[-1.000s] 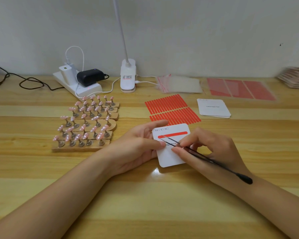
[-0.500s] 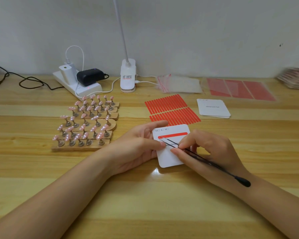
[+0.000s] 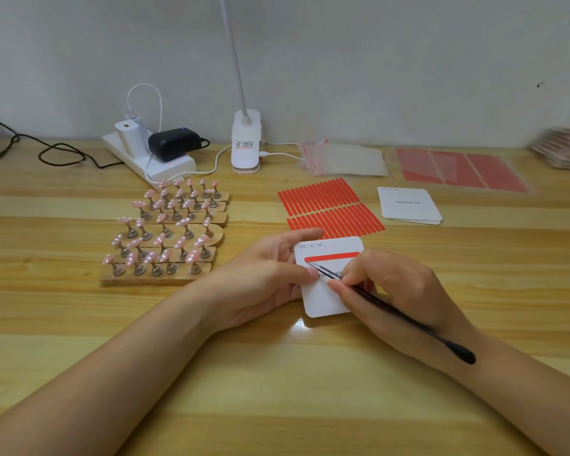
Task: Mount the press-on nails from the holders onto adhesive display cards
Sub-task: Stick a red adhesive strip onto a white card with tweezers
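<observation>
Left hand pinches the white display card by its left edge, just above the bench. Right hand grips tweezers, tips at the left end of the card's red adhesive strip. Pink nails on holders sit left, untouched.

A single head-worn, wide-angle view looks forward and down across a wooden table toward a pale wall. The camera sits close above the person's forearms, which enter from the bottom corners. Both hands meet near the centre of the frame. The table's far edge curves slightly from lens distortion. No second view shares the scene.
</observation>
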